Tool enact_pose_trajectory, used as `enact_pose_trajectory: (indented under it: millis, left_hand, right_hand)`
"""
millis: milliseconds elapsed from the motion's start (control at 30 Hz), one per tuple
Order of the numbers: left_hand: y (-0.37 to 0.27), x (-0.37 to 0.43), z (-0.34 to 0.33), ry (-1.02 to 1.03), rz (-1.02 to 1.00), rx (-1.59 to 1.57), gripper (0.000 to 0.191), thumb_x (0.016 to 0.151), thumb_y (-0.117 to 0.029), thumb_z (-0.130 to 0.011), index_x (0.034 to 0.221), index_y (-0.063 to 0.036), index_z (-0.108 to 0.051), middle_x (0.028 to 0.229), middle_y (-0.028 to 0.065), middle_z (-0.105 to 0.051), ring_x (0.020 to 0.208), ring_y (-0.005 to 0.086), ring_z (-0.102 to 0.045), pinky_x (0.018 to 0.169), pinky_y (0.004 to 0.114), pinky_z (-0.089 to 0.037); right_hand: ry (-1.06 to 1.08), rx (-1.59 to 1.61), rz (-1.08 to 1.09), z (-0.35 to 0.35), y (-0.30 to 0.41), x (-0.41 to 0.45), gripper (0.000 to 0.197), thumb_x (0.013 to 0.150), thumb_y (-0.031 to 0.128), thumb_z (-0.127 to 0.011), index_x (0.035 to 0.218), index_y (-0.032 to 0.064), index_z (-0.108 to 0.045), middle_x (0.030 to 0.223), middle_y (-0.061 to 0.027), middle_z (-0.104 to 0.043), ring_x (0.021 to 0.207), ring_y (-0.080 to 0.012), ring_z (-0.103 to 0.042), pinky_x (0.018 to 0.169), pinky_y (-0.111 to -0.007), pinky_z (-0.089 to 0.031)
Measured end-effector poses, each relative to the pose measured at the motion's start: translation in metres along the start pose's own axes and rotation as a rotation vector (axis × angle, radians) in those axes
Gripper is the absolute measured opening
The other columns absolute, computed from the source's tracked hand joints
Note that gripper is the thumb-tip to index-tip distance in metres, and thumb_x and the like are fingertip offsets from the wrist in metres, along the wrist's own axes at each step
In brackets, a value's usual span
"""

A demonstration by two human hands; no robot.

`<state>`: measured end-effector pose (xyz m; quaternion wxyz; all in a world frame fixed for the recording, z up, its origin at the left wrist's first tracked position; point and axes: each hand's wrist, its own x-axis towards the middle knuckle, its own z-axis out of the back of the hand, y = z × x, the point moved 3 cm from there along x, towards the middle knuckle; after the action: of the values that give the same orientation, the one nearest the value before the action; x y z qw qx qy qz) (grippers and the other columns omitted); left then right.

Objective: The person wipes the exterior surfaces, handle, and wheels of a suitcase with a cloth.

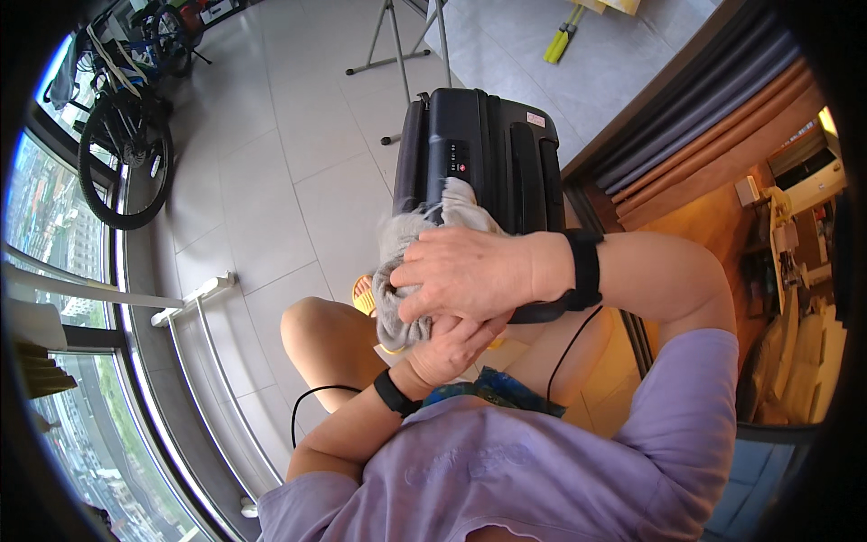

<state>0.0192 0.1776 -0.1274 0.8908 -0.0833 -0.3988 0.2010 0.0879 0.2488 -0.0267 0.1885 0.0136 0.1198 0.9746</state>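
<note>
A black hard-shell suitcase (467,122) stands upright in front of my knees, with a combination lock and a small label on it. A grey cloth (399,325) lies bunched over its near left part. The hand on the arm from the right, my right hand (467,271), grips the cloth with curled fingers. Just below it, my left hand (454,349) touches the cloth and the underside of my right hand; its fingers are partly hidden, so whether it holds the cloth does not show. Both wrists wear black bands with a thin black cable nearby.
A bicycle (129,156) leans by the windows at the left. A white metal rack (203,291) lies along the window side. Beyond the suitcase are the legs of a metal stand (399,61) and a yellow-green handled tool (559,44). Curtains (718,129) hang by the doorway at the right.
</note>
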Motion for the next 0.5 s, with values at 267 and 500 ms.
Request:
enact_pose_trajectory:
  millis: [267, 500]
  left_hand:
    - [-0.009, 0.017, -0.002, -0.106, -0.008, 0.001, 0.040, 0.066, -0.013, -0.070, 0.105, -0.0131, -0.061, 0.106, 0.0060, -0.052, 0.091, 0.0203, -0.049, 0.075, 0.033, -0.041]
    - [0.002, 0.013, 0.006, -0.107, -0.017, -0.090, 0.041, 0.066, -0.013, -0.071, 0.107, -0.0124, -0.061, 0.107, 0.0059, -0.052, 0.091, 0.0207, -0.049, 0.074, 0.033, -0.042]
  right_hand:
    - [-0.039, -0.325, -0.580, 0.025, -0.161, -0.004, 0.024, 0.077, 0.014, -0.057, 0.099, 0.0208, -0.064, 0.095, -0.0059, -0.062, 0.094, -0.0255, -0.058, 0.077, -0.036, -0.049]
    - [0.142, -0.190, -0.548, 0.010, -0.125, 0.014, 0.016, 0.078, 0.021, -0.054, 0.091, 0.0155, -0.061, 0.088, -0.0067, -0.063, 0.088, -0.0263, -0.060, 0.072, -0.040, -0.047]
